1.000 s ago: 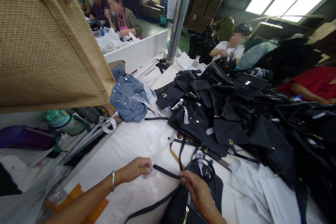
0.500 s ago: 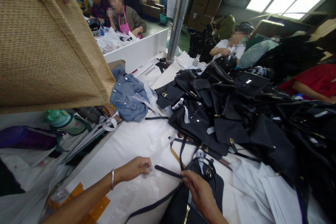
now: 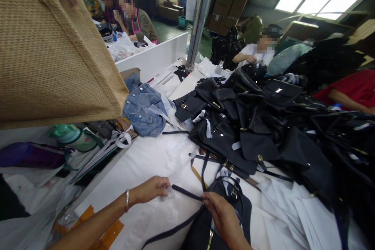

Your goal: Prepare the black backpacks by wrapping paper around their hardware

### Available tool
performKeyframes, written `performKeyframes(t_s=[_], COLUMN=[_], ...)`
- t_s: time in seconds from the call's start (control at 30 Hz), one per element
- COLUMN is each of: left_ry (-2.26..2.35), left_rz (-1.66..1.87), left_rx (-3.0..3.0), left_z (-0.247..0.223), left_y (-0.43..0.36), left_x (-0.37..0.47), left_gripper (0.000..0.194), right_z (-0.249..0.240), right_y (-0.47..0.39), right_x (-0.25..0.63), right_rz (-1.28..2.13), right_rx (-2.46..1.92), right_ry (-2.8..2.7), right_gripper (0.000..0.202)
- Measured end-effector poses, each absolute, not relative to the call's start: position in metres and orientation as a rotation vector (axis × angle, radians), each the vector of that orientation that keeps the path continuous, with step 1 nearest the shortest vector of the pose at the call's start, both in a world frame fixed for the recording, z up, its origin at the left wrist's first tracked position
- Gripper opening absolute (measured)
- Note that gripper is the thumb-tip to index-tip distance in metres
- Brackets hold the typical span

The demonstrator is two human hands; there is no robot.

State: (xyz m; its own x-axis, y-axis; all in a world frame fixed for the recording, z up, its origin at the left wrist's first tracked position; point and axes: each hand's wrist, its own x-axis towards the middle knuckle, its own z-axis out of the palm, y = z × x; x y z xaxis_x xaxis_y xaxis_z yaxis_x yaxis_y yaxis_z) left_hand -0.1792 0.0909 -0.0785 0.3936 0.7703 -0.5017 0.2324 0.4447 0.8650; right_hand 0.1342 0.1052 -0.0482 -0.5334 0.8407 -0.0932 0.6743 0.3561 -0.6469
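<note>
A narrow black strap [image 3: 187, 192] is pinched in my right hand [image 3: 221, 213], its rounded free end pointing left. Under that hand lies a black handbag [image 3: 244, 213] with gold-coloured hardware and a zip, at the front of the table. My left hand [image 3: 154, 190], wearing a silver bracelet, is closed just left of the strap's tip, apart from it. Thin clear plastic film [image 3: 169, 194] shows at its fingertips. A longer black strap [image 3: 172, 231] curves over the white table surface [image 3: 146, 160] below both hands.
Many black handbags [image 3: 222, 140] are heaped to the right, with white paper sheets [image 3: 313, 218] nearer. A denim garment [image 3: 145, 107] lies behind my hands. Woven tan fabric [image 3: 58, 58] hangs at left, above a green bottle [image 3: 73, 136]. Co-workers sit beyond, near a metal post [image 3: 199, 19].
My hands stay almost in place, with the strap tip shifted very slightly left. In the background, a co-worker in a pink apron has turned and leaned down.
</note>
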Motion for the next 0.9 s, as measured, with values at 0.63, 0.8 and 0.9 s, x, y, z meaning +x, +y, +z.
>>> performKeyframes(t_s=[0.63, 0.8, 0.9], left_ry=[1.096, 1.105, 1.126], left_rz=[0.475, 0.492, 0.488], left_rx=[1.053, 1.061, 1.088], left_z=[-0.079, -0.082, -0.082], left_y=[0.092, 0.093, 0.095], left_x=[-0.181, -0.182, -0.182], left_gripper=[0.027, 0.031, 0.032], right_z=[-0.059, -0.067, -0.066], right_y=[0.103, 0.105, 0.107], right_x=[0.136, 0.140, 0.139], right_rz=[0.903, 0.924, 0.977], right_rx=[-1.356, -1.321, -1.322], right_ry=[-2.430, -2.474, -2.481], right_gripper=[0.025, 0.025, 0.024])
